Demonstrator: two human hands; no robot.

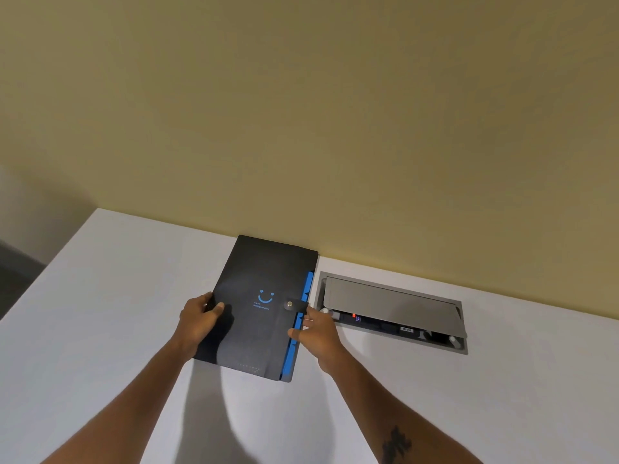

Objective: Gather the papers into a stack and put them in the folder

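**Closed black folder held at both edges**

White desk (100, 329) meets a yellow wall. Between both grips lies the matte black folder (258, 306), snap strap shut, blue tabs along its right edge, blue smiley above unreadable small text. Left hand (197, 318) clamps its left edge; right hand (316, 329) pinches the tabbed edge. Just beyond the right grip sits a grey hinged cable box (392, 311).

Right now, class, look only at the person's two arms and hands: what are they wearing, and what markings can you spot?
Both forearms are bare, with no sleeves in view. The left hand and right hand wear no gloves, and no rings, watch or bracelet show. The one marking is a dark tattoo on the right forearm near the bottom edge; its design is too cropped to make out.
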